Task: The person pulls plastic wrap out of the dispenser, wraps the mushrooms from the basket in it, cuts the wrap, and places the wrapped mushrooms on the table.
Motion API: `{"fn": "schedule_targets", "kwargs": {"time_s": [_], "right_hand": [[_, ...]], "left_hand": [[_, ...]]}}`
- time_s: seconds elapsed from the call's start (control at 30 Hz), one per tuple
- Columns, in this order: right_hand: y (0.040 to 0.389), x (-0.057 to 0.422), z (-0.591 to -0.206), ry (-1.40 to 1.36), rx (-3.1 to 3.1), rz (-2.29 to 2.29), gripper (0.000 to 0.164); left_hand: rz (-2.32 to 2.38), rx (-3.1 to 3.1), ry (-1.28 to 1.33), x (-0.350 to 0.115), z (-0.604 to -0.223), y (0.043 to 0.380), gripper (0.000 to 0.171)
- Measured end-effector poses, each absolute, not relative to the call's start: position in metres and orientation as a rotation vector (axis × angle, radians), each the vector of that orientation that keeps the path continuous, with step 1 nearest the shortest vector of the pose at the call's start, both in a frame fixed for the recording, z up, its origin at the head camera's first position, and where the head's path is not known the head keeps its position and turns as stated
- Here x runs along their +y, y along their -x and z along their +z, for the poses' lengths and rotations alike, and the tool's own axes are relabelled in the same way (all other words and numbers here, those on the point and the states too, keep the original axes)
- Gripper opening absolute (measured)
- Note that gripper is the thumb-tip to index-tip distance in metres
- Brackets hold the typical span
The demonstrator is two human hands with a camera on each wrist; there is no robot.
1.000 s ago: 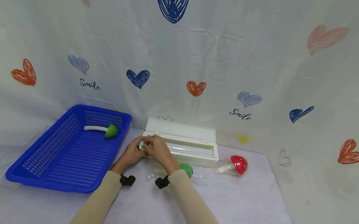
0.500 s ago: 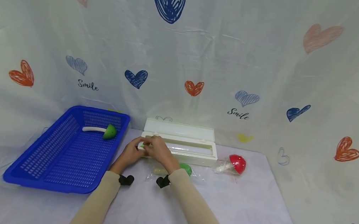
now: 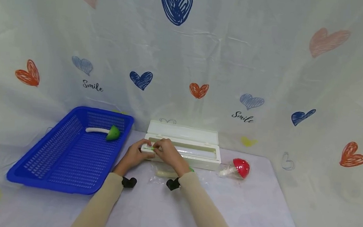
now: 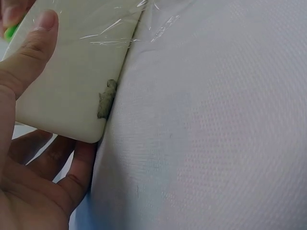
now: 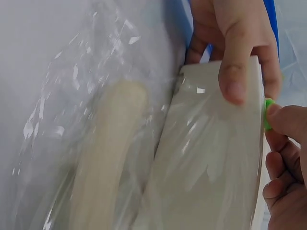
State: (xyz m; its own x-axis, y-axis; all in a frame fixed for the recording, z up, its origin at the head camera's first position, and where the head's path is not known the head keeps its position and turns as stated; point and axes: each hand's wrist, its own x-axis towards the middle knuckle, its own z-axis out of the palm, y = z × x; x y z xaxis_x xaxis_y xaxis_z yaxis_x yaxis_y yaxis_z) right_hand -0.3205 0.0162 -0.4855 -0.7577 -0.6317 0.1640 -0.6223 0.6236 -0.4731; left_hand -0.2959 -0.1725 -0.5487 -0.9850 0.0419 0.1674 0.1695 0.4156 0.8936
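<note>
The long white plastic film-dispenser box (image 3: 203,162) is standing near the back of the counter (image 3: 257,206), its flat white lid (image 3: 183,132) tilting up behind it. I am gripping the left end with my left hand (image 3: 135,156): the thumb is pressing on the front face while other fingers are curling round the end. With my right hand (image 3: 169,155) I am pinching a small bright-green slider (image 5: 268,114) at the box's upper front edge, near that left end, the fingers closing narrowly on it. A clear, shiny film (image 5: 211,153) is covering part of the front face. Just before the box, a cream stem (image 3: 166,174) is lying in clear wrap, its green cap mostly hiding behind my right wrist. A wrapped, red-capped toy mushroom (image 3: 240,168) is resting to the right; leftward, a blue perforated plastic basket (image 3: 73,165) is holding a green-capped, white-stemmed toy mushroom (image 3: 113,133).
</note>
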Motion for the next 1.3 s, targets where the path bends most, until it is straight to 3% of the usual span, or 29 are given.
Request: {"fn": "schedule_targets", "kwargs": {"time_s": [0.43, 0.8, 1.3], "right_hand": [[0.324, 0.048, -0.491, 1.075, 2.778, -0.899, 0.015], [0.327, 0.061, -0.49, 1.043, 2.682, -1.002, 0.014], [0.325, 0.126, -0.485, 0.853, 2.711, -1.027, 0.012]], "left_hand": [[-1.592, -2.567, 0.185, -0.17, -0.547, 0.295, 0.055], [-1.596, -2.55, 0.159, -0.171, -0.547, 0.295, 0.053], [-1.631, -2.568, 0.12, -0.17, -0.548, 0.295, 0.056]]}}
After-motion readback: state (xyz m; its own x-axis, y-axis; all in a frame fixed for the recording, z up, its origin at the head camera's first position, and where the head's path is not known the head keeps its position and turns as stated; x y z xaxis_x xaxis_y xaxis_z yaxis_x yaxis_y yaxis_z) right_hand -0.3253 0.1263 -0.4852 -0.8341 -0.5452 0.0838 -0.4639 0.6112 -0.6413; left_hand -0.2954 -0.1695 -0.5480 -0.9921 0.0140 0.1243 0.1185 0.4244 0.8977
